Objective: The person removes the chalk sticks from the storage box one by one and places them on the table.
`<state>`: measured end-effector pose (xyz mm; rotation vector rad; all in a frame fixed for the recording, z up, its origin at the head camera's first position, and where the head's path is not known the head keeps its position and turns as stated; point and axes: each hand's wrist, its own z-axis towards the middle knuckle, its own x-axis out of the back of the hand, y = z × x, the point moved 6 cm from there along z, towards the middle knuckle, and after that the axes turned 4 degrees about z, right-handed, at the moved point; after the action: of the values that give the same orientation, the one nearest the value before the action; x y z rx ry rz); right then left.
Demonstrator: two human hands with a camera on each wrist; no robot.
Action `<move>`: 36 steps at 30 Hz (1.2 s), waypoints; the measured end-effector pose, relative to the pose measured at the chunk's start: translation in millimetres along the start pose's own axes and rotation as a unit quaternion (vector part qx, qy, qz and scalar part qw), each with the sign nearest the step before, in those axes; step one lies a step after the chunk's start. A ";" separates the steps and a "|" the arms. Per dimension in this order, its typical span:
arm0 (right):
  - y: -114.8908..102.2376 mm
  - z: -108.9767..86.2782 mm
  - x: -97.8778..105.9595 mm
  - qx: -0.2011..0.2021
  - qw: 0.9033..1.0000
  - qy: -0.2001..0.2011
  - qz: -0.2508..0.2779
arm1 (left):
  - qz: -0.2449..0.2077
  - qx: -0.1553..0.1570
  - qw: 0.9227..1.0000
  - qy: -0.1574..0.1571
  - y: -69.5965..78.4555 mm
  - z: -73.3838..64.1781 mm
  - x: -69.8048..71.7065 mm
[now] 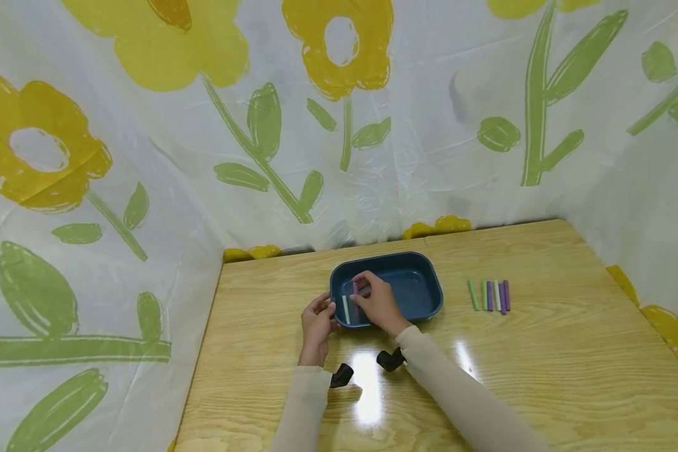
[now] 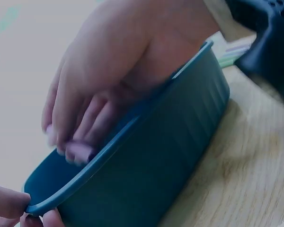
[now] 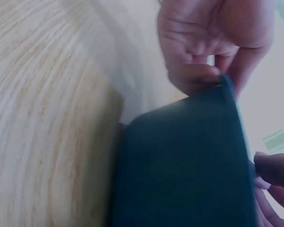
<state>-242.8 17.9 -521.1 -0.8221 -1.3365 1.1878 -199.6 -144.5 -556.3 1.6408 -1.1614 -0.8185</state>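
A dark blue rectangular tub (image 1: 412, 255) stands on the table. My left hand (image 1: 316, 326) pinches its rim at the left end, thumb on top and fingers beneath, as the left wrist view also shows. Inside that end of the tub, my right hand (image 1: 378, 304) pinches a purple chalk stick (image 1: 355, 288) between thumb and fingers. Left of it in the tub is a pale green or white chalk stick (image 1: 346, 309). In the left wrist view the held purple stick (image 2: 80, 150) is blurred and partly covered by fingers.
Right of the tub, several green, purple and white chalk sticks (image 1: 489, 296) lie side by side on the wooden table (image 1: 570, 351). A flower-printed white sheet (image 1: 429, 157) hangs behind and at both sides. Black wrist mounts (image 1: 341, 375) jut from both sleeves.
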 end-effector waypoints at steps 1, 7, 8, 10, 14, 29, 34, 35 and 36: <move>-1.5 -1.7 4.0 0.007 1.000 0.006 0.004 | 0.000 0.000 1.000 0.001 -0.2 0.0 0.0; -3.3 -9.1 35.5 0.010 1.000 0.028 0.008 | -0.004 -0.007 1.000 0.005 0.7 -1.2 -0.1; -2.6 -10.0 41.6 0.006 1.000 0.030 0.008 | -0.005 -0.008 1.000 0.003 0.8 -1.1 -0.1; -0.5 -11.8 54.2 -0.001 0.999 0.034 0.005 | -0.007 -0.010 1.000 0.003 1.5 -1.0 0.2; 5.6 -15.6 79.1 0.007 0.999 0.042 -0.003 | -0.008 -0.010 1.000 0.002 1.6 -0.6 1.1; 34.2 -37.4 168.4 -0.014 0.995 0.093 0.020 | -0.004 -0.006 1.000 0.002 -2.3 -0.2 1.3; 45.5 -46.5 194.4 -0.049 0.993 0.098 0.040 | -0.008 -0.011 1.000 0.003 -2.7 0.0 0.7; 47.3 -47.9 199.3 -0.052 0.993 0.098 0.034 | -0.010 -0.013 1.000 0.003 -2.5 0.4 0.8; 49.7 -49.2 204.2 -0.054 0.993 0.100 0.033 | -0.011 -0.014 1.000 0.004 -2.0 0.6 0.9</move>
<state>-232.5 233.5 -517.9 -1.0428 -1.2245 1.0606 -199.1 -145.4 -558.4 1.6350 -1.1245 -0.8382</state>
